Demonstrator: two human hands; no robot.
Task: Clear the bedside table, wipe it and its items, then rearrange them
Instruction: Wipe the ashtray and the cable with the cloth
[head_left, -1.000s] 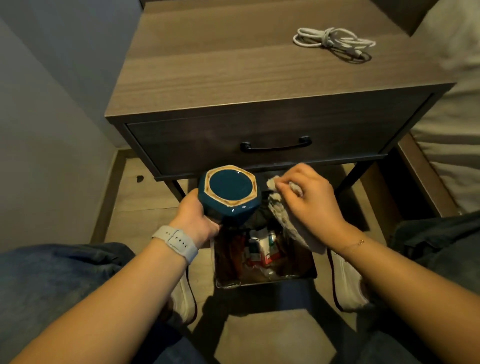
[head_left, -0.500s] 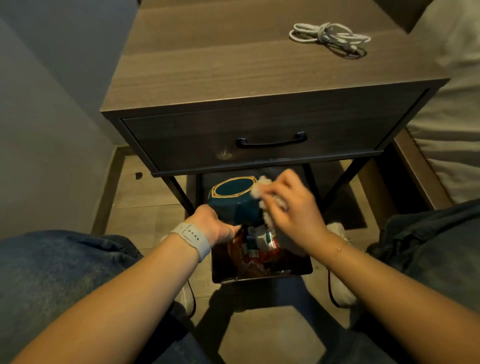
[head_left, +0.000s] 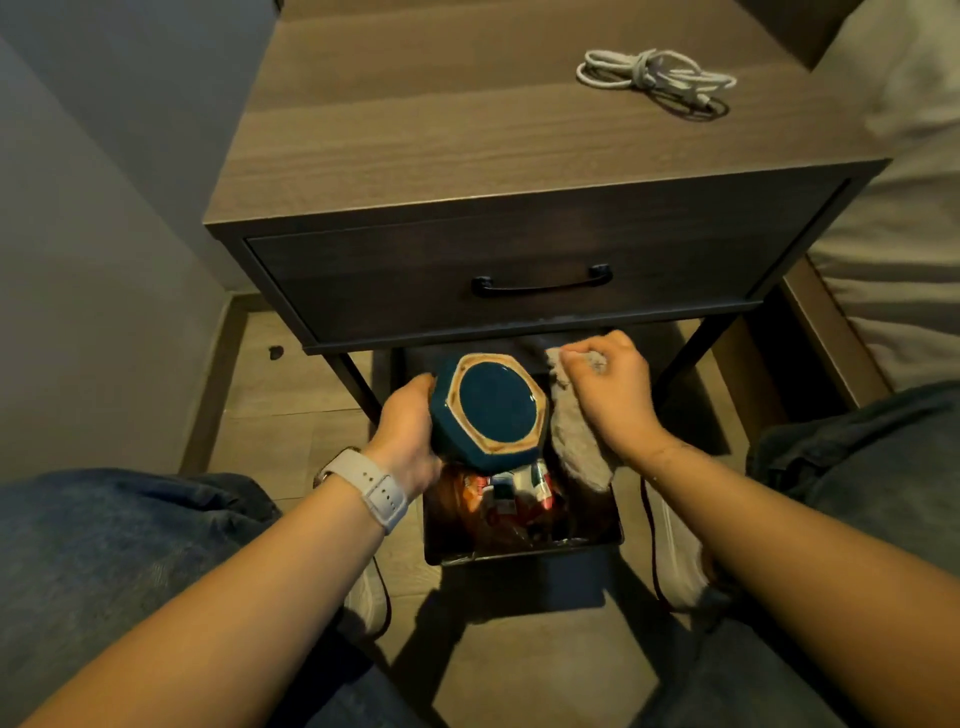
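A dark teal hexagonal ceramic cup (head_left: 488, 408) with a tan rim on its base is turned bottom-up toward me; my left hand (head_left: 408, 436) grips its left side, below the front of the bedside table (head_left: 467, 135). My right hand (head_left: 610, 389) holds a crumpled grey cloth (head_left: 574, 436) just to the right of the cup, the cloth hanging down beside it. A coiled white cable (head_left: 654, 78) lies on the tabletop at the back right. The drawer (head_left: 540, 283) with its black handle is closed.
A dark square bin (head_left: 519, 519) with wrappers stands on the wood floor under the cup, between my white shoes (head_left: 675, 551). My jeans-clad knees flank it. A grey wall is at left, a bed with pale bedding (head_left: 893, 197) at right.
The cup has tipped so its base faces me more squarely. My right hand with the cloth has moved off the cup's top edge to its right side.
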